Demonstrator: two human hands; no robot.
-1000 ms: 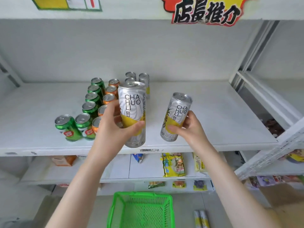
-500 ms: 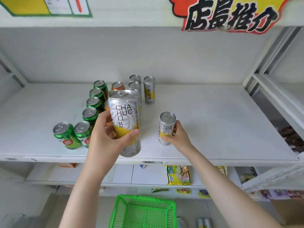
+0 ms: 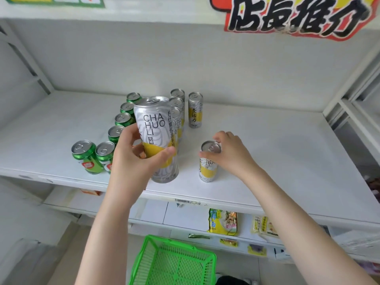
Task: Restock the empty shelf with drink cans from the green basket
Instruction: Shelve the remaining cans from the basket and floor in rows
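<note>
My left hand (image 3: 137, 161) grips a tall silver-and-yellow can (image 3: 156, 132) upright above the front of the white shelf (image 3: 277, 153). A second silver-and-yellow can (image 3: 208, 167) stands on the shelf to its right. My right hand (image 3: 232, 153) is curled around that can's top and upper side. Several more silver-and-yellow cans (image 3: 195, 110) stand in rows further back. Green cans (image 3: 86, 157) stand in a line on the left, with orange cans mostly hidden behind my left hand. The green basket (image 3: 174, 262) sits on the floor below and looks empty.
A lower shelf holds yellow snack packets (image 3: 223, 222). White shelf uprights (image 3: 349, 83) rise at the right and a red-and-yellow sign (image 3: 296, 15) hangs overhead. The right half of the white shelf is bare.
My right hand has set its can down upright on the shelf and slid up to the can's top. My left hand has stayed nearly still with its can.
</note>
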